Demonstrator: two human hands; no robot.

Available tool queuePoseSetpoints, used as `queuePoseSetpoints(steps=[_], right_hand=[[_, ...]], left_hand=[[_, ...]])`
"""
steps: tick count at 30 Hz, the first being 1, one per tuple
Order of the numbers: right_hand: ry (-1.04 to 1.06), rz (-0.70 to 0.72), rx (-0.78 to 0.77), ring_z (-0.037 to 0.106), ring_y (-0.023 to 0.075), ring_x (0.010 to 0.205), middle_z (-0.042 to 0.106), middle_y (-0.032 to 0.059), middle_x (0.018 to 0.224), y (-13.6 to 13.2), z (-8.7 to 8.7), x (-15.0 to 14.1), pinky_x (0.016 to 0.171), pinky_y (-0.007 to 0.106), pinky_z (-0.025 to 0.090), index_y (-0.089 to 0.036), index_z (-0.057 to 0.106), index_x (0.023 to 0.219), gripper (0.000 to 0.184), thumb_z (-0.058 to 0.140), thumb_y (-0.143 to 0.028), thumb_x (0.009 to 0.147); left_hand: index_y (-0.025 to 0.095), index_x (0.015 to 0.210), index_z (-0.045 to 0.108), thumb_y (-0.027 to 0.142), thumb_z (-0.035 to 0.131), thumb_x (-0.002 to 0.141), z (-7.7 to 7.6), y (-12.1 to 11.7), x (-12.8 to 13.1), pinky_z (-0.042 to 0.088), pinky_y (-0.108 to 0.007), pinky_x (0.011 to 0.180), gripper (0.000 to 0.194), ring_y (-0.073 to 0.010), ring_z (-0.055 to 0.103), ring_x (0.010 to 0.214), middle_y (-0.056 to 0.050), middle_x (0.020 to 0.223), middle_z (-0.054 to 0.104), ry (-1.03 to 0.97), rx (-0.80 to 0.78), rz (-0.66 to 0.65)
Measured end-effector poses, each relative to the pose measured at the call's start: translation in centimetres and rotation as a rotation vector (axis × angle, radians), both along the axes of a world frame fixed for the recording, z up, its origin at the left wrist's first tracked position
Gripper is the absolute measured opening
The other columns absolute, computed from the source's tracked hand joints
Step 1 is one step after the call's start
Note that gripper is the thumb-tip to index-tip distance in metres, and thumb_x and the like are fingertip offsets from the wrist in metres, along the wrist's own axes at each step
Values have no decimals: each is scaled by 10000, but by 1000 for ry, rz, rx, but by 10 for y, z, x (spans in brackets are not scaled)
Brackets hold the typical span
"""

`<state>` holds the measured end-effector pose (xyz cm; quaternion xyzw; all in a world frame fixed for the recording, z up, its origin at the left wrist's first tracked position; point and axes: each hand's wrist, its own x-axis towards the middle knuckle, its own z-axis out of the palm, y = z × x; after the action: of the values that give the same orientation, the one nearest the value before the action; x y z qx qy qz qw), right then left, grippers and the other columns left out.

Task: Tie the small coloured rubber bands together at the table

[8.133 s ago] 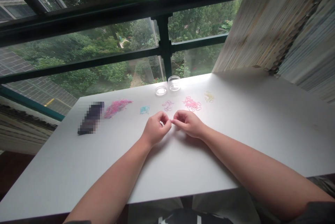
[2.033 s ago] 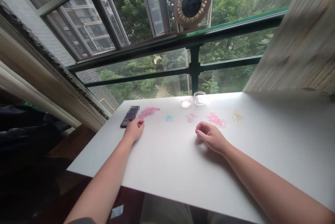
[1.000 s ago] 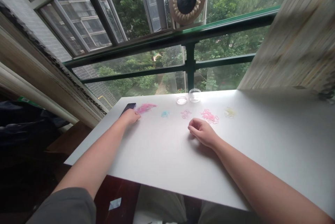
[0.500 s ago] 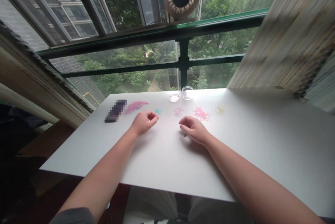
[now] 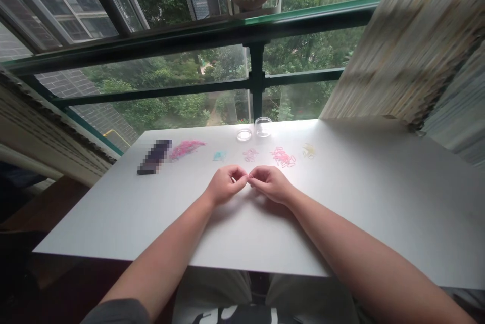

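Over the middle of the white table, my left hand [image 5: 229, 184] and my right hand [image 5: 271, 183] meet at the fingertips. Both are closed in a pinch; whatever is between the fingers is too small to make out. Just beyond them lie small piles of thin loops: a turquoise pile [image 5: 220, 155], a pale pink pile [image 5: 250, 155], a bright pink pile [image 5: 283, 157] and a yellowish pile [image 5: 308, 150]. Farther left is a larger mixed pile [image 5: 187, 148], mostly pink.
A clear round container [image 5: 262, 127] and a clear round lid [image 5: 244, 135] rest near the table's back edge. At the left is a dark, pixelated rectangular object [image 5: 155, 157]. A green railing [image 5: 257, 76] and window stand behind the table [image 5: 151, 233], with a curtain [image 5: 364, 56] at the right.
My hands were apart; now their fingertips touch. The left hand has moved right toward the right hand. The camera view has tilted slightly, shifting the scene.
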<state>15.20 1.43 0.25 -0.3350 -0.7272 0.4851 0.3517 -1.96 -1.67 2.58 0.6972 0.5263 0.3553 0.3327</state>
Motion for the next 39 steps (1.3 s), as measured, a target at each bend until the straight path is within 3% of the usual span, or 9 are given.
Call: queuePoseSetpoints(steps=[7,13,18,21,24,27,33,39], right_hand=[[-15,-49,-5,518,105,556,601,3,651,1,1,4,543,228,416,-166,596,737,137,557,-297,754],[-249,-140,117,493,113,519,587,2,599,0,7,-5,506,231,382,-182,624,736,163,536,-317,759],[-488,-61,326,543,133,560,643,24,650,26,26,-68,526,237,380,-195,675,745,154,538,-266,747],[-694,-8,472,592,158,664,686,52,776,52,36,-127,575,235,395,-197,694,804,172,530,-209,752],[-781,-4,511,608,209,735,689,96,801,76,41,-182,611,255,402,-174,703,758,143,573,-150,701],[-855,7,520,615,238,758,682,109,799,94,40,-217,626,273,414,-174,705,755,143,609,-120,664],[-932,37,501,613,256,775,674,104,827,111,44,-240,640,295,432,-175,699,787,191,679,-119,606],[-900,42,463,607,202,732,682,70,845,113,66,-229,598,254,414,-176,678,853,268,655,-83,603]], left_hand=[[151,696,585,353,567,727,6,-7,-12,355,-187,470,204,-75,432,504,1,628,568,29,-61,20],[165,691,567,343,554,740,12,-36,-75,373,-204,518,186,-93,447,554,1,652,554,29,-90,108],[162,660,530,350,558,729,-9,-53,-116,345,-208,492,202,-90,415,526,8,609,503,-121,-157,188],[159,660,525,340,568,718,-21,-52,-118,347,-214,500,195,-90,416,528,6,604,488,-255,-138,189],[157,658,541,322,584,708,-27,-49,-115,349,-221,505,178,-94,424,531,4,593,494,-315,-126,174],[154,648,543,307,587,709,-30,-48,-114,344,-220,502,171,-91,422,525,2,592,501,-339,-120,180],[160,648,561,288,589,703,-32,-49,-115,355,-223,515,142,-98,442,543,-6,615,534,-358,-122,181],[158,648,556,276,583,703,-32,-48,-115,350,-220,510,132,-96,444,539,-2,610,531,-390,-127,194]])
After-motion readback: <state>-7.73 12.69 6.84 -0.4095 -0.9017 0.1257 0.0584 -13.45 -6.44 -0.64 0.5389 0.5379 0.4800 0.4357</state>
